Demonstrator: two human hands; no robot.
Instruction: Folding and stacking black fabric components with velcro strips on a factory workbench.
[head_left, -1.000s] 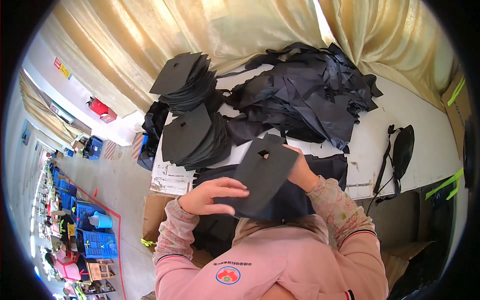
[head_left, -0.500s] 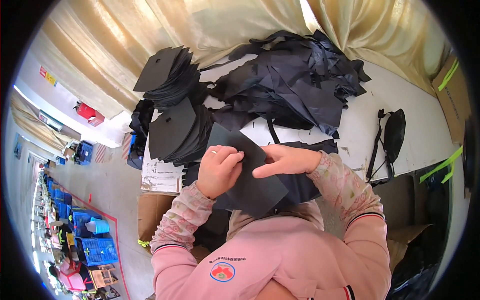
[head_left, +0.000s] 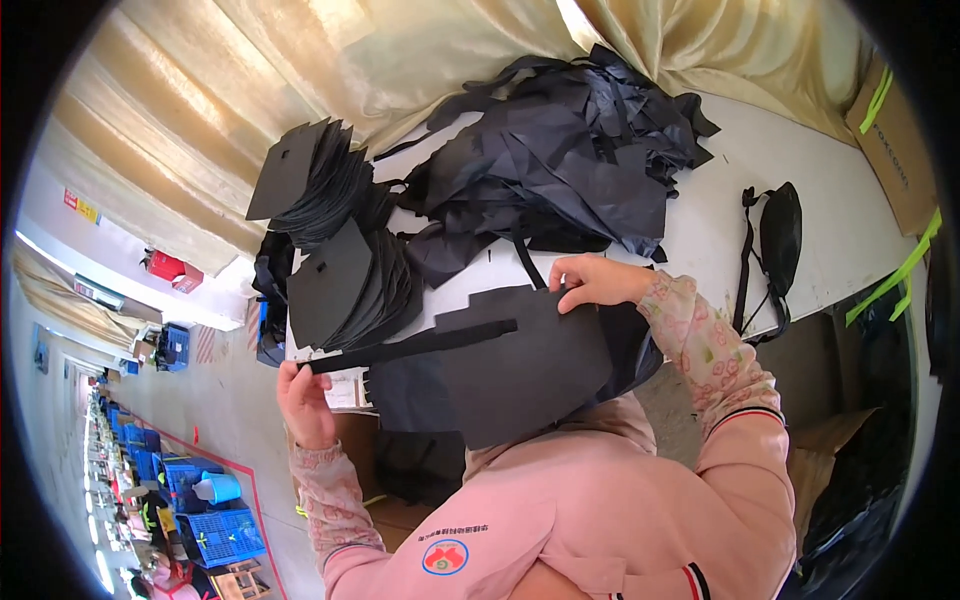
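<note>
A stiff black panel [head_left: 540, 385] with a notched outline lies in front of me, over darker black fabric [head_left: 412, 385]. My right hand [head_left: 600, 283] pinches its upper right edge between thumb and fingers. Stretched across the panel to the left is a flat black strap [head_left: 420, 345]. Its left end sits between the thumb and fingertips of my left hand [head_left: 308, 402], just past the table's left corner. The strap's other end rests against the panel near a slot.
Two fanned stacks of black panels, one behind [head_left: 285, 172] the other [head_left: 335, 285], stand at the left. A heap of black fabric [head_left: 560, 150] covers the back of the white table [head_left: 770, 140]. At right lies a black strapped pouch [head_left: 782, 235]; a cardboard box [head_left: 895, 165] stands beyond.
My left hand has moved left and down, drawing the strap out straight. The panel now lies flatter and more fully in view. My right hand has shifted up to its far edge.
</note>
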